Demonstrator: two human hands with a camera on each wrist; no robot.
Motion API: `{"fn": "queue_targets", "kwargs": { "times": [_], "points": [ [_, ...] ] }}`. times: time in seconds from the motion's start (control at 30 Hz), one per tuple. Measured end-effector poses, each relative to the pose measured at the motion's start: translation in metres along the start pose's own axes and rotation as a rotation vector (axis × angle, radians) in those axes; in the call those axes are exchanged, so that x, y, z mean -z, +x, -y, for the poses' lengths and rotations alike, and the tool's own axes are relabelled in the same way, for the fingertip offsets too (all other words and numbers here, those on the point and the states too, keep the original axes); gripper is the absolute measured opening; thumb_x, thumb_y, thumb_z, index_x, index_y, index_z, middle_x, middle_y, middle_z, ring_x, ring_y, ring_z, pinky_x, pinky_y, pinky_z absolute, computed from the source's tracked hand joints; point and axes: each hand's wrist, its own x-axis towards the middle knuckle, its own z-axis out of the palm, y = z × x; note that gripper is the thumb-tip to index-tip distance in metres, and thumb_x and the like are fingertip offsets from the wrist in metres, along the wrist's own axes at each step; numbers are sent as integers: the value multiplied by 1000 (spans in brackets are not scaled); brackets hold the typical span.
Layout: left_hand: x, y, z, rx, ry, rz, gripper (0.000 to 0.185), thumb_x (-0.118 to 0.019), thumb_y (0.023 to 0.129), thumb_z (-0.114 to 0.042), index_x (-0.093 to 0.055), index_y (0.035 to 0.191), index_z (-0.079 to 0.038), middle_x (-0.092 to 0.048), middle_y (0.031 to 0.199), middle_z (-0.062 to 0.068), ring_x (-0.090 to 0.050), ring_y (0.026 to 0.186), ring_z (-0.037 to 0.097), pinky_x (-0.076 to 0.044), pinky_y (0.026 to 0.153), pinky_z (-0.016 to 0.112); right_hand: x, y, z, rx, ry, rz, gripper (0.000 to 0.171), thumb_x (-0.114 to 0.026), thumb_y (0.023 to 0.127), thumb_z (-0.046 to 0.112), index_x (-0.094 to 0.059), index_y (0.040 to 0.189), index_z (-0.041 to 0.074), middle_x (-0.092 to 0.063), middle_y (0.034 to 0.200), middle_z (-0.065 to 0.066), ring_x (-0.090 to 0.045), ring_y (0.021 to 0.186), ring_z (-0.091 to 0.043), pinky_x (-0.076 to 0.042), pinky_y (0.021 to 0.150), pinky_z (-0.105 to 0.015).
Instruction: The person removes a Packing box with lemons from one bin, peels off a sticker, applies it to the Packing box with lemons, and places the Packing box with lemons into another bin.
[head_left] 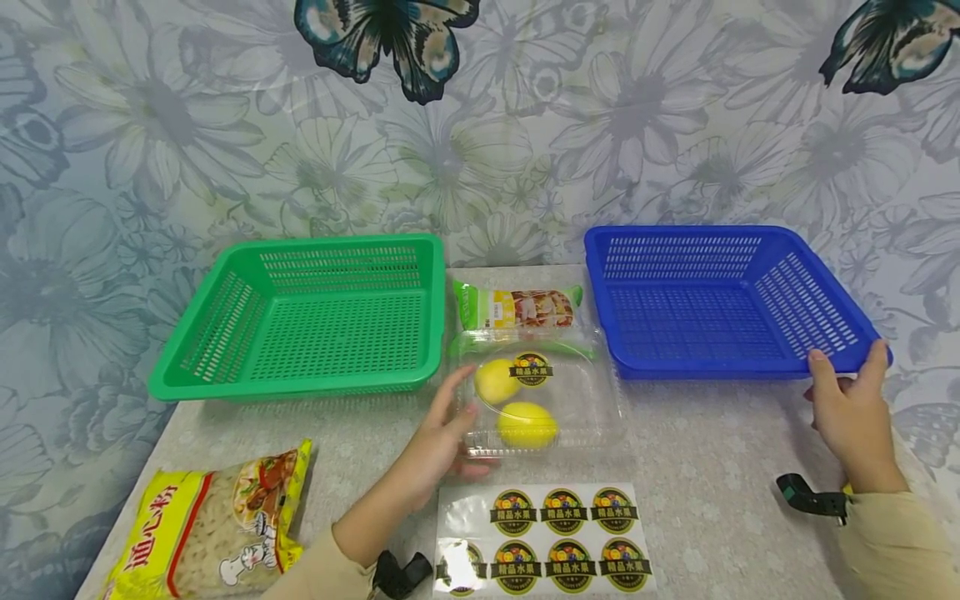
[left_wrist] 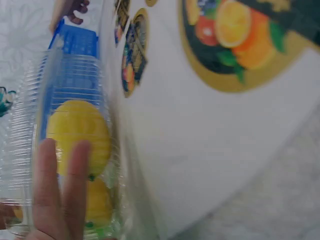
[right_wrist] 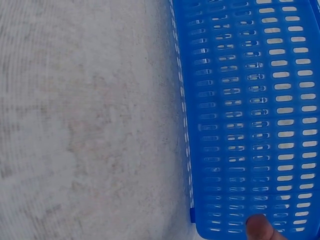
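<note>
A clear plastic clamshell box (head_left: 581,404) with a round black-and-gold fruit sticker (head_left: 531,369) on its lid holds two yellow lemons (head_left: 527,425). My left hand (head_left: 442,437) grips its left end, some fingers along the side and others low at the front corner. In the left wrist view, two fingers (left_wrist: 75,187) lie against the box wall near the lemons. At the right, my right hand (head_left: 855,417) holds the near right corner of a blue plastic basket (head_left: 720,367). Its thumb (right_wrist: 259,227) shows at the basket in the right wrist view.
A green basket (head_left: 300,390) stands at the back left. Behind the box lies a green-ended food packet (head_left: 525,308). A yellow pasta bag (head_left: 217,525) sits front left, and a sheet of round stickers (head_left: 543,542) lies in front of the box. A patterned wall (head_left: 510,167) rises behind.
</note>
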Motion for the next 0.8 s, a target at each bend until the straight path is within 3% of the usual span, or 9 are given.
{"fn": "queue_targets", "kwargs": {
  "times": [0.07,0.13,0.3,0.4,0.5,0.67,0.8],
  "points": [
    [0,-1,1,-7,-22,-5,54,-41,107,-22,-23,152,-47,13,166,18,-43,55,13,-62,72,45,0,0,0,4,12,-5,91,-34,101,57,30,153,19,-49,61,31,-55,46,-12,-44,46,-30],
    [1,-3,3,-19,-33,-13,55,-42,107,-21,-25,152,-47,11,166,17,-40,55,11,-62,74,47,-1,0,1,4,15,-4,91,-34,101,57,30,153,19,-50,62,30,-55,46,-12,-44,46,-30],
    [2,-10,6,-25,-22,-31,55,-44,106,-19,-29,151,-48,-1,166,18,-46,59,15,-61,74,47,0,-1,2,-1,-1,-2,92,-33,101,58,32,153,19,-50,62,30,-54,47,-11,-43,47,-30],
    [3,-15,6,-26,-3,-28,54,-45,106,-20,-30,152,-45,-6,166,16,-58,74,22,-61,74,46,1,-2,2,-6,-9,-6,93,-33,101,59,32,152,18,-50,62,32,-54,47,-11,-42,48,-30],
    [4,-20,5,-14,40,-31,54,-46,106,-23,-29,153,-45,-10,167,9,-58,82,24,-60,74,42,2,-2,2,-8,-10,-2,94,-34,100,60,33,152,18,-50,62,32,-54,47,-12,-42,48,-29],
    [4,-29,3,-2,91,-64,54,-48,105,-25,-32,150,-48,-20,164,5,-46,66,17,-56,69,36,3,0,1,3,-4,13,97,-37,100,59,34,151,16,-51,62,32,-54,47,-12,-41,49,-28],
    [7,-35,0,-3,73,-78,52,-48,105,-25,-33,150,-47,-23,162,12,-47,68,18,-58,72,38,4,0,1,12,0,23,99,-39,100,58,34,151,14,-51,62,33,-55,47,-13,-42,49,-29]
  ]
}}
